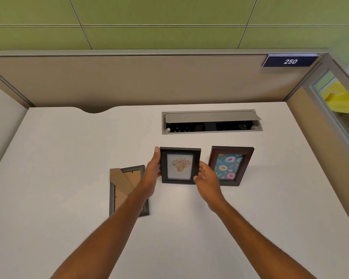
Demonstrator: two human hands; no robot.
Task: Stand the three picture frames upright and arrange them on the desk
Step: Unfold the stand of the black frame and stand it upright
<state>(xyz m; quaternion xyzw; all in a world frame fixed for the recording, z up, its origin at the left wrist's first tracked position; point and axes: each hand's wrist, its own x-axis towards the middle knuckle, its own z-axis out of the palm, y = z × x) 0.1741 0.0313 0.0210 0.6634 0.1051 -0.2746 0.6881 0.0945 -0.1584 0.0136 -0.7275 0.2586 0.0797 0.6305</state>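
A black frame with a flower picture (179,165) stands upright at the middle of the white desk (58,158). My left hand (152,170) grips its left edge and my right hand (207,178) holds its right edge. Just to its right, a dark red frame with a doughnut picture (230,165) stands upright on its own. A third grey frame (122,190) lies face down to the left, its cardboard back and folded stand showing, partly hidden under my left forearm.
An open grey cable box (211,121) is set into the desk behind the frames. Beige partition walls (129,81) close the back and both sides. A sign reading 250 (290,61) hangs on the back right; yellow shelving (338,99) shows beyond.
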